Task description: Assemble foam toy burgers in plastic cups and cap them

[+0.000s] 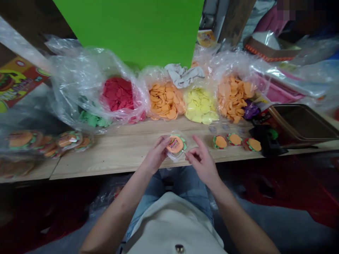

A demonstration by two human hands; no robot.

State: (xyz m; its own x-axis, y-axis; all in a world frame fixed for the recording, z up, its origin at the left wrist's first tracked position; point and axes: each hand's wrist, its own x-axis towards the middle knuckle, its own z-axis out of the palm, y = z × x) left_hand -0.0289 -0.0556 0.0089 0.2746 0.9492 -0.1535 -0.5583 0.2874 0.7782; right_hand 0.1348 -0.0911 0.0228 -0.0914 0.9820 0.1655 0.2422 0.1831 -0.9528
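A small burger-shaped candy in a clear wrapper (176, 144) is held over the front edge of the wooden table (119, 155). My left hand (156, 155) grips its left side with closed fingers. My right hand (200, 158) pinches the wrapper's right edge, index finger raised. Three more burger candies (235, 140) lie in a row on the table to the right. Open plastic bags behind hold red discs (119, 93), orange discs (164, 100), yellow discs (201, 105) and more orange discs (234, 95).
Wrapped burger candies (47, 141) are piled at the left on the table. Green pieces (92, 119) sit in a bag at left. A dark tray (299, 123) stands at the right. A green board (132, 28) rises behind the bags.
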